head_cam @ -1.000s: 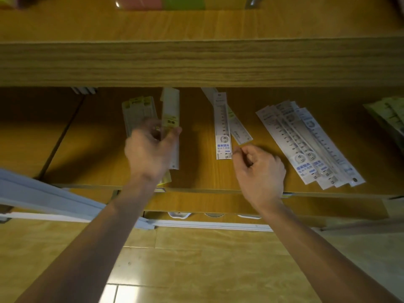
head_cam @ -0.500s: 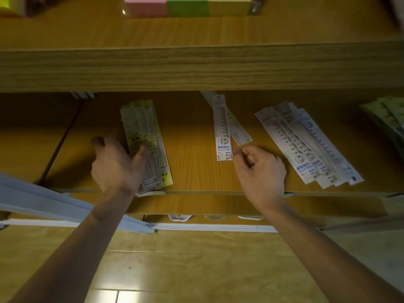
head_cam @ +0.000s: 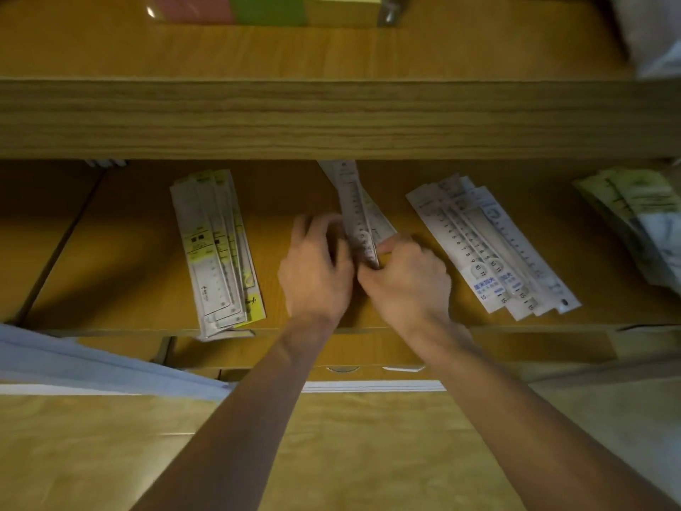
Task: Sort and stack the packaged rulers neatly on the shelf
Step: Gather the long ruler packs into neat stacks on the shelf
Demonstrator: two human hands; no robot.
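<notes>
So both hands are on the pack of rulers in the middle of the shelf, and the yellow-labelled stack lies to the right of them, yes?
Not quite. The head view shows the yellow-labelled stack to the left of the hands. Both the left hand and right hand are indeed on the middle pack of rulers.

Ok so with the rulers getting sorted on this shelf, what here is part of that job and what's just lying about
Part of the job:
- middle rulers, gripped by the left hand and right hand
- yellow-label pile
- blue-label pile
- shelf

Just lying about:
- green-printed packets, far right
- pink, green and yellow blocks, upper shelf
- white bag, top right
</notes>
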